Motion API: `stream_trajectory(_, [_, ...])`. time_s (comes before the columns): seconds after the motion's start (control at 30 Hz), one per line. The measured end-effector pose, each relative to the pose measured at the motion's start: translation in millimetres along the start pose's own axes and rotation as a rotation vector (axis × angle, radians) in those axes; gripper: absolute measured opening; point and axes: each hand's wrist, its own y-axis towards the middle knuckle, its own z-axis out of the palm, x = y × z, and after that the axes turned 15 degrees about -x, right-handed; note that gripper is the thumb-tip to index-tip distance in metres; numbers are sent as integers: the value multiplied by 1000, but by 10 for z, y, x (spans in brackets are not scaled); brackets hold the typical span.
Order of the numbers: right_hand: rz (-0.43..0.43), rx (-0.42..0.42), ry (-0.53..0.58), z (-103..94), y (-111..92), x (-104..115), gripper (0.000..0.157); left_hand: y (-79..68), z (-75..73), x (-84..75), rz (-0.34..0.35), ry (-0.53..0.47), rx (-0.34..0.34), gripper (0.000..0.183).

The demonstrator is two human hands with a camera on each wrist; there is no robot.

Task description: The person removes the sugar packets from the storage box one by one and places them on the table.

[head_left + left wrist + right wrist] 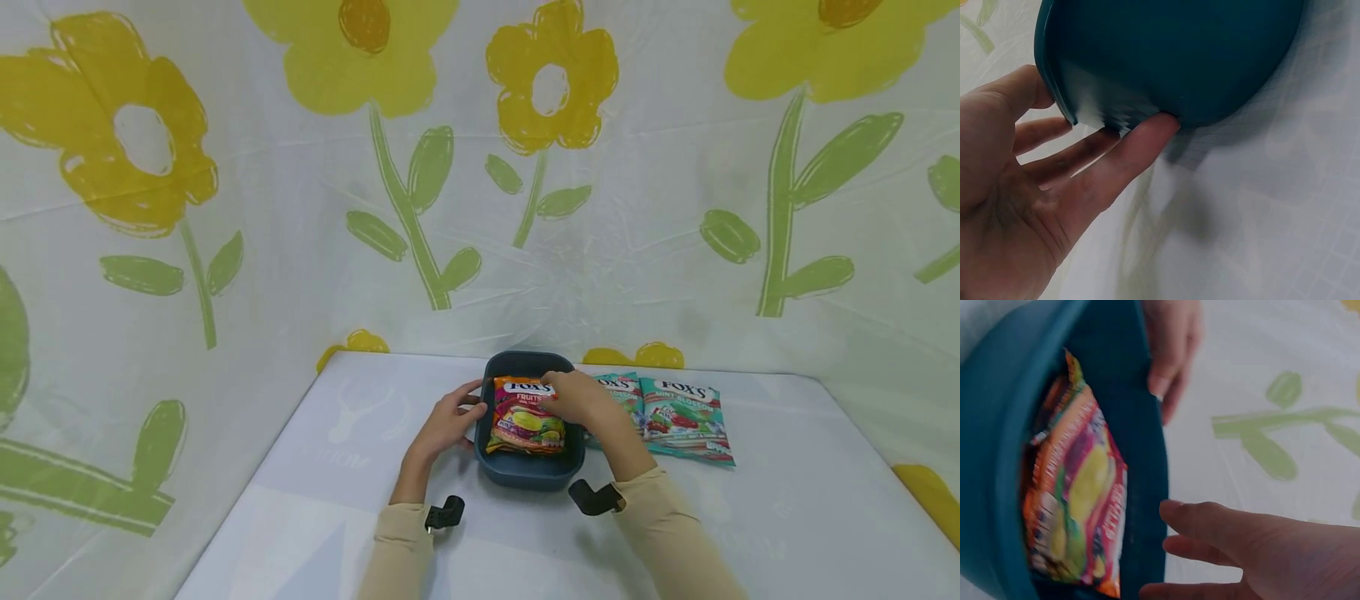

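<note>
A dark teal container [528, 479] with rounded corners stands on the white table. In it lies a Fox's fruits candy bag [527, 419], orange and purple; another wrapper edge [1047, 419] shows beside it in the right wrist view. My left hand [442, 423] touches the container's left side with spread, nearly straight fingers [1154, 134]. Over the bag's upper right side is my right hand [579, 400], part of it covering the bag's corner in the head view. The right wrist view shows its relaxed fingertips [1175, 507] right at the container's rim, with nothing held.
Two turquoise Fox's mint candy bags [686, 417] lie side by side to the right of the container, the nearer one partly hidden by my right hand. A white cloth with yellow flowers [555, 92] hangs behind the table [337, 500] and along its sides.
</note>
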Motion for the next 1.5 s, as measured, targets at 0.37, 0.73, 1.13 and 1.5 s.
stream_trajectory(0.37, [75,-36,-43,273,59,151,55,1,4,-7,-3,3,-5,53])
stream_trajectory(0.73, [196,-10,-32,435,46,246,56,8,7,17,-5,7,-1,53])
stream_trajectory(1.13, [299,-80,-74,519,77,314,69,10,1,-3,-7,17,-4,52])
stream_trajectory(1.5, [222,-176,-3,433,94,259,73,0,-5,-28,6,2,-4,53])
